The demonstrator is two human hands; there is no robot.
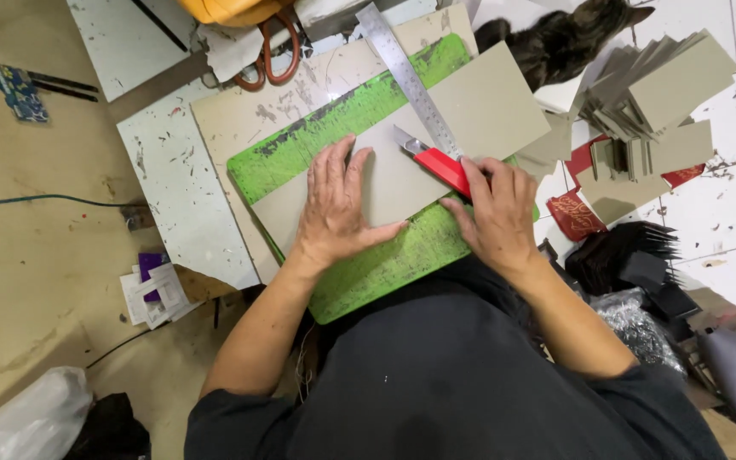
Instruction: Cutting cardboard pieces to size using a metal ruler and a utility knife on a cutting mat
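The left hand lies flat and open, pressing on a grey card on the green mat. Right beside it, the right hand is closed around a red knife, its blade on the card by the metal ruler.

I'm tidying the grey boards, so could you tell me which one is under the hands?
The large grey board on the green mat, pressed flat by the left hand; the others are smaller pieces stacked at right.

Orange-handled scissors, stack of grey card pieces, dark cat, black fringed bundle
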